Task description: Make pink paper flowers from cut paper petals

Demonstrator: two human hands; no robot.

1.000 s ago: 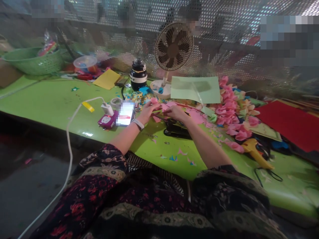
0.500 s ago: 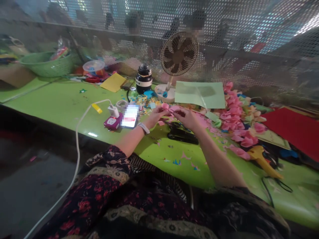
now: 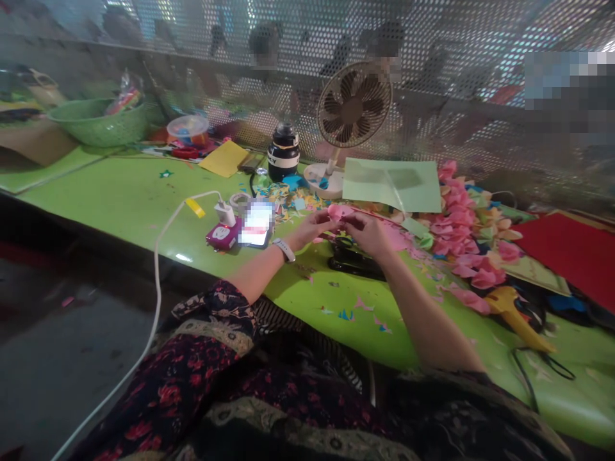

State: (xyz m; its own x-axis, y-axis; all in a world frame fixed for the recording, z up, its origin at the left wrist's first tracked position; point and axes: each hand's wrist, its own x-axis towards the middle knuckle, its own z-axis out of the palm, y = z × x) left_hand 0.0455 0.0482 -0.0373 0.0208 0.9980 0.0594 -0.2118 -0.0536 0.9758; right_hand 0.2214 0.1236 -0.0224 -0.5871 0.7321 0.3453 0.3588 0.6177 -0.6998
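Note:
Above the green table, a small curled piece of pink paper is pinched at the fingertips of my left hand, which wears a white band at the wrist. My right hand meets it from the other side, fingers closed on the same pink paper. The hands nearly touch, and the exact finger contact is partly hidden. Under them lies a dark black object, whose kind I cannot make out. Pink paper flowers are heaped to the right of my right hand, and paper scraps are scattered in front.
A phone, purple power block and white cable are on the left. Behind stand a black bottle and a fan. A yellow glue gun and red sheet are at right, a green basket far left.
Both hands have drawn slightly closer together around the pink paper, which has turned and appears more curled. The whole view has shifted a little, so things sit slightly further right.

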